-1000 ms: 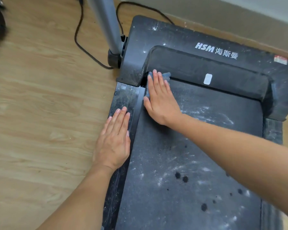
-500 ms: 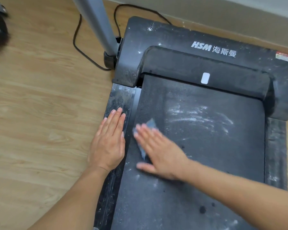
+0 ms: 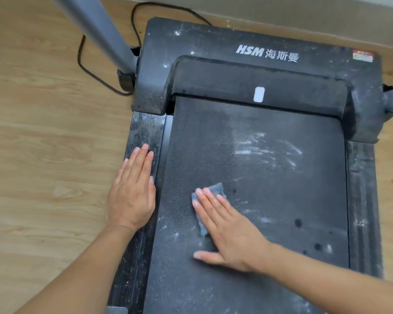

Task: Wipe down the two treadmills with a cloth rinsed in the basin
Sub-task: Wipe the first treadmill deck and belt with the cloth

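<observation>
Spreading under everything is a wooden floor [image 3: 43, 155], and on it lies the black treadmill [image 3: 254, 123], whose wide belt [image 3: 281, 200] serves as the mark for all the rest. Past the belt's far end sits the dusty motor cover [image 3: 202, 44], printed with white lettering. A ribbed side rail [image 3: 145, 130], grey with dust, runs along the belt's left edge. Beyond the belt's far left corner a grey post [image 3: 100, 28] rises out of view, with a black cable [image 3: 79, 57] looped on the floor beside it.

The left hand [image 3: 132, 196] lies flat on the rail, just beside the belt, fingers straight and together, holding nothing. The right hand [image 3: 229, 236] lies palm down on the belt's left half, fingers straight and thumb spread wide, pressing a small blue-grey cloth [image 3: 216, 189] against the belt. The cloth shows past the fingertips and along the hand's left side.

White dust streaks [image 3: 259, 146] mark the belt's middle, farther along than the cloth. A few dark spots [image 3: 298, 222] dot the belt to the right of the right hand. A small white label [image 3: 258, 94] sits on the cover, just above the belt's far edge.
</observation>
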The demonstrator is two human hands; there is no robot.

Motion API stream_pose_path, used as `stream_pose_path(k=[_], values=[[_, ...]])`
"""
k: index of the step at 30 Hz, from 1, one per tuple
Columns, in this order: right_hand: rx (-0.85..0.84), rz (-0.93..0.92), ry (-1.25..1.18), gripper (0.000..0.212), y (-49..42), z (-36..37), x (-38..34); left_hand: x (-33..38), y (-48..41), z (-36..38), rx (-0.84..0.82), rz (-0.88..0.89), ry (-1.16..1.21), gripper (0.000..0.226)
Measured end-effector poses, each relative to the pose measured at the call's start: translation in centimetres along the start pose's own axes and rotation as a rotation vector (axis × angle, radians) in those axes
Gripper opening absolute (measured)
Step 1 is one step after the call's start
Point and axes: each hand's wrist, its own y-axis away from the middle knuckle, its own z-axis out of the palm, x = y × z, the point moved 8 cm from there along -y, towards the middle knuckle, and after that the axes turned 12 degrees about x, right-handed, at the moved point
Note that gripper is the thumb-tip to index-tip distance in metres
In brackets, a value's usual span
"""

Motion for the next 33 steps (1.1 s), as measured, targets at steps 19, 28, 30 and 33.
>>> stream_pose_path(k=[19,28,30,33], values=[[0.085,0.157,-0.006,0.108,-2.2,-1.2,5.8,0.4,0.0,-0.3,-0.011,-0.015,-0.027,0.062],[0.190,0.521,-0.072,0.116,-6.8,-4.5,15.1,0.4,0.0,-0.4,0.018,-0.006,-0.026,0.061],[0.111,0.411,-0.075,0.116,-2.2,-2.9,10.6,0.5,0.0,-0.3,0.023,-0.002,-0.019,0.061],[0.067,0.194,-0.021,0.113,3.0,-0.9,4.7,0.5,-0.1,-0.3,0.011,0.003,-0.018,0.061]])
